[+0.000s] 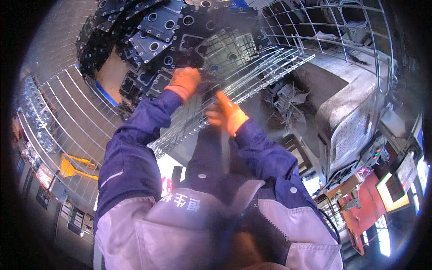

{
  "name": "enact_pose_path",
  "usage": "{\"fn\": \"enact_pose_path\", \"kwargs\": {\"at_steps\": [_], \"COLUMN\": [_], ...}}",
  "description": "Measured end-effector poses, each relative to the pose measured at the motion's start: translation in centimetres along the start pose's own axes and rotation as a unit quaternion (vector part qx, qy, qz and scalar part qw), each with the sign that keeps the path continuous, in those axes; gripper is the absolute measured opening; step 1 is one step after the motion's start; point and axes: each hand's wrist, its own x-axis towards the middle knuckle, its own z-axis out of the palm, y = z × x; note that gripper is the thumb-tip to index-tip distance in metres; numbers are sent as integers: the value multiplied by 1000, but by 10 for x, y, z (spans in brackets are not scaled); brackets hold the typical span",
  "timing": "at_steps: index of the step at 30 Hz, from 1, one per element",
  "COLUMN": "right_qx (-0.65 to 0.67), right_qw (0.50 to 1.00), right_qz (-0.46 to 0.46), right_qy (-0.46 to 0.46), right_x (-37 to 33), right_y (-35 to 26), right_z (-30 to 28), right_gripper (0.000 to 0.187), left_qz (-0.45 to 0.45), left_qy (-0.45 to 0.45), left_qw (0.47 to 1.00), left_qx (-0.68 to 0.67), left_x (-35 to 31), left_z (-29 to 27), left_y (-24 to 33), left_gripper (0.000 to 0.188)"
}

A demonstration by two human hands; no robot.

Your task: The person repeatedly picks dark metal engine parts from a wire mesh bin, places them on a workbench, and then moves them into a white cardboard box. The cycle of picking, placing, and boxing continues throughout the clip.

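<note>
Both my hands wear orange gloves. My left hand reaches over the wire mesh side of a basket, its fingers curled at the edge of something dark that I cannot make out. Nearer to me, my right hand is beside the same mesh, thumb raised and fingers apart, slightly blurred, with nothing seen in it. Beyond the hands lie many black metal plates with round holes, piled on one another. One paler grey plate with a squarish outline lies just ahead of my hands.
Brown sheet shows beside the plates at left, above a blue edge. A wire mesh wall rises at far right. A grey machine stands right, near metal scraps. Yellow metal lies behind mesh at left.
</note>
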Motion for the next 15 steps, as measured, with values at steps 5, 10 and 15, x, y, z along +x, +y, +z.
{"fn": "enact_pose_path", "kwargs": {"at_steps": [5, 10, 15], "right_qx": [132, -459, -205], "right_qw": [984, 680, 899], "right_qz": [-38, -570, -374], "right_qy": [-117, 39, -102], "right_x": [8, -40, -157], "right_y": [1, 4, -23], "right_z": [43, 31, -26], "right_gripper": [81, 39, 31], "left_qz": [87, 108, 192], "left_qy": [67, 122, 360], "left_qw": [986, 977, 897], "left_qx": [125, 137, -170], "left_x": [-110, -203, -210], "left_z": [-64, -104, -134], "left_y": [15, 63, 59], "left_gripper": [16, 15, 55]}}
